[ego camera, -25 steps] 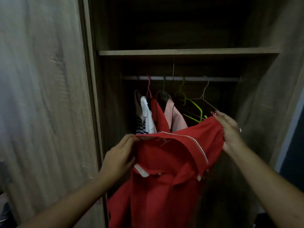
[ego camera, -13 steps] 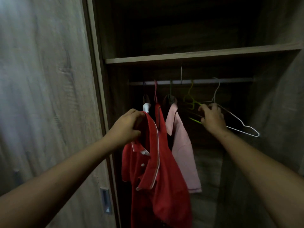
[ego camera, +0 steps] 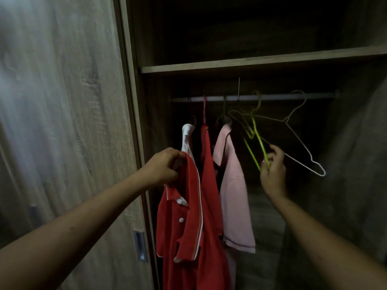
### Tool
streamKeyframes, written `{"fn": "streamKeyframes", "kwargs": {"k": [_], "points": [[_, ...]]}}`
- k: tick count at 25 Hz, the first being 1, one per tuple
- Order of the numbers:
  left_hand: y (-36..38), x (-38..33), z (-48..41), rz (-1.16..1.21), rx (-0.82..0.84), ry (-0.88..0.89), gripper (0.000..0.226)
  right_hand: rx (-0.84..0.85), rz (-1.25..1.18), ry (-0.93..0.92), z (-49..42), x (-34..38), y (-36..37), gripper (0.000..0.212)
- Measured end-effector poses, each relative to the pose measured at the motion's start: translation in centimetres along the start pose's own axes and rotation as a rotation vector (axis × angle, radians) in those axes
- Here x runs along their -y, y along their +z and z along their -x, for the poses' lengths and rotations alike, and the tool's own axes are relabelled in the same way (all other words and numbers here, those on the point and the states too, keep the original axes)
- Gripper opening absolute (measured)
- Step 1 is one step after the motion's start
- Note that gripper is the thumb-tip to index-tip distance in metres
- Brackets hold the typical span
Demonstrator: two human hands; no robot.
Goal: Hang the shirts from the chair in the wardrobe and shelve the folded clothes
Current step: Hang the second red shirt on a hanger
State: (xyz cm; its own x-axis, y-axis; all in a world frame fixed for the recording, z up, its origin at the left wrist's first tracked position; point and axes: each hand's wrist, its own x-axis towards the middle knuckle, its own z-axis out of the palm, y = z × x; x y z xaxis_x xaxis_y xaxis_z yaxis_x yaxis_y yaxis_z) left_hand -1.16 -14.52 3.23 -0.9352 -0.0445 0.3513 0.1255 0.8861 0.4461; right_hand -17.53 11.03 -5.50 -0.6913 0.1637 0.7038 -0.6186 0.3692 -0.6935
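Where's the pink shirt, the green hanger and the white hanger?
pink shirt (ego camera: 234, 185): head view, middle of its front.
green hanger (ego camera: 260, 143): head view, on its slanting bar.
white hanger (ego camera: 297, 141): head view, on its slanting wire side.

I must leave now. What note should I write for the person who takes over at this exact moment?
Left hand grips the red buttoned shirt with white piping by its collar; no hanger in it yet.
Right hand pinches the thin yellow-green hanger on the metal rail.
Done: white shirt, second red shirt and pink shirt hang there.
Left: hang the held shirt; chair and folded clothes are out of view.
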Motion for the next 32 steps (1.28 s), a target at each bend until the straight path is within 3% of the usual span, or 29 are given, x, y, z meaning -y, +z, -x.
{"fn": "streamKeyframes", "kwargs": {"k": [5,17,26,29,32], "points": [[1.5,0.1,0.2,0.006,0.026,0.017,0.053,0.076,0.107,0.171,1.8,-3.6,-0.7,0.017],[3.4,-0.8,-0.3,-0.064,0.044,0.084,0.055,0.266,0.297,0.163,0.1,-6.9,-4.0,0.019],[3.4,-0.4,-0.1,-0.118,0.059,0.057,0.053,0.165,-0.163,0.285,7.1,-4.6,-2.7,0.017],[3.6,-0.6,-0.2,-0.115,0.089,0.039,0.052,0.011,-0.175,0.204,7.1,-2.0,-3.7,0.023],[4.3,-0.4,-0.2,-0.033,0.144,0.001,0.050,0.025,-0.325,0.170,8.2,1.1,-5.0,0.041]]}}
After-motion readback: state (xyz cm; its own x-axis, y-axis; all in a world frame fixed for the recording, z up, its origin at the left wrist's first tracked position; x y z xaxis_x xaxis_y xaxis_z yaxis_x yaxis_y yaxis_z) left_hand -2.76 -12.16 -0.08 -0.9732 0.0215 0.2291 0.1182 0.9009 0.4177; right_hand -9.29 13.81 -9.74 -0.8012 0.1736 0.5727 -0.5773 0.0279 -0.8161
